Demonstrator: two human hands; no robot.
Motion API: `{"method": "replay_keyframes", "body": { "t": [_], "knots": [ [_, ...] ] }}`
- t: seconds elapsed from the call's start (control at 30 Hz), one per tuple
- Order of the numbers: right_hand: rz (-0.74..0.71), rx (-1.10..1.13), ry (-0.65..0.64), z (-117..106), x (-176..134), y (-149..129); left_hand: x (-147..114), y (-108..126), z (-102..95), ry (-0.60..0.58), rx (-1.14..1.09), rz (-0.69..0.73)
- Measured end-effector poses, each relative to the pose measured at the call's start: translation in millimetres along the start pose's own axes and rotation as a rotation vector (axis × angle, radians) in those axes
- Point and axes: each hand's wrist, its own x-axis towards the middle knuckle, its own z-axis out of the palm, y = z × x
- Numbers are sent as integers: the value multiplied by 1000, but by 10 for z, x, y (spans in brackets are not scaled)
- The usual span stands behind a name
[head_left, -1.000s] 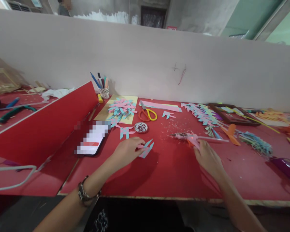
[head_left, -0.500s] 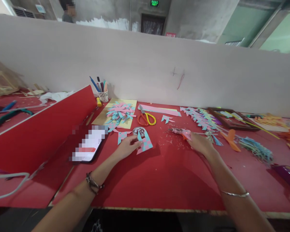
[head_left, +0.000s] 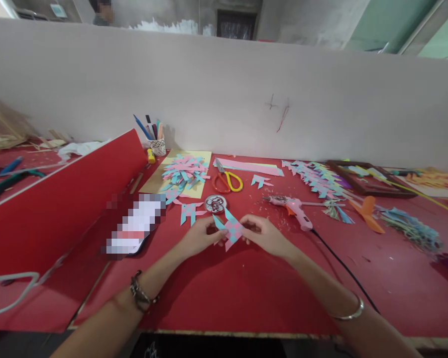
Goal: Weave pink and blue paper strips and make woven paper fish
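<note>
Between my two hands is a woven paper piece (head_left: 233, 231) in pink and light blue, with pointed strip ends. My left hand (head_left: 201, 235) pinches its left side, and my right hand (head_left: 266, 235) grips the right side with thumb and fingers. Just behind lies a round tin (head_left: 215, 204) with a dark red pattern. A pink hot glue gun (head_left: 291, 205) rests on its side to the right, its black cord trailing toward the front. Another woven paper piece (head_left: 188, 212) lies left of the tin, and scissors (head_left: 227, 182) with red and yellow handles are farther back.
Folded paper strips (head_left: 184, 171) are heaped on a yellow sheet. A phone (head_left: 136, 223) lies at left beside a red board (head_left: 67, 199). A pen cup (head_left: 157, 146) stands near the white partition (head_left: 216, 94). Paper chains (head_left: 315, 179) and an orange piece (head_left: 369, 215) lie at right.
My right hand has let go of the glue gun, which now lies on the table, and has come over to the woven paper piece. The piece has turned in my left hand, uncovering the tin.
</note>
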Motion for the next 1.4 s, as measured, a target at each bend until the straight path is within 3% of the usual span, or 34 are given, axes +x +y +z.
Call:
{"method": "replay_keyframes", "body": {
  "t": [0.13, 0.3, 0.73, 0.87, 0.93, 1.07, 1.13, 1.2, 1.33, 1.4],
  "knots": [
    [71, 57, -49, 65, -36, 2, -10, -8, 12, -25, 85, 51],
    [28, 50, -60, 97, -53, 1, -5, 13, 31, 35, 261, 117],
    [-128, -145, -98, 81, -40, 57, -13, -10, 47, -34, 246, 215],
    [-107, -112, -101, 81, -39, 63, -17, -5, 44, -12, 271, 240],
    [-72, -67, -111, 63, -40, 62, -6, -13, -32, 68, 283, 262],
    [19, 4, -76, 19, -30, 56, 33, -29, -328, 478, 305, 267],
    [53, 24, -59, 11, -23, 56, 40, -33, -448, 574, 292, 238],
    [73, 34, -60, 16, -21, 57, 29, -29, -479, 516, 223, 224],
    [45, 13, -47, 31, -28, 56, -20, 14, -280, 131, 161, 214],
    [-9, -16, -6, 30, -29, 53, -39, 39, -141, 20, 203, 180]
  ]
}}
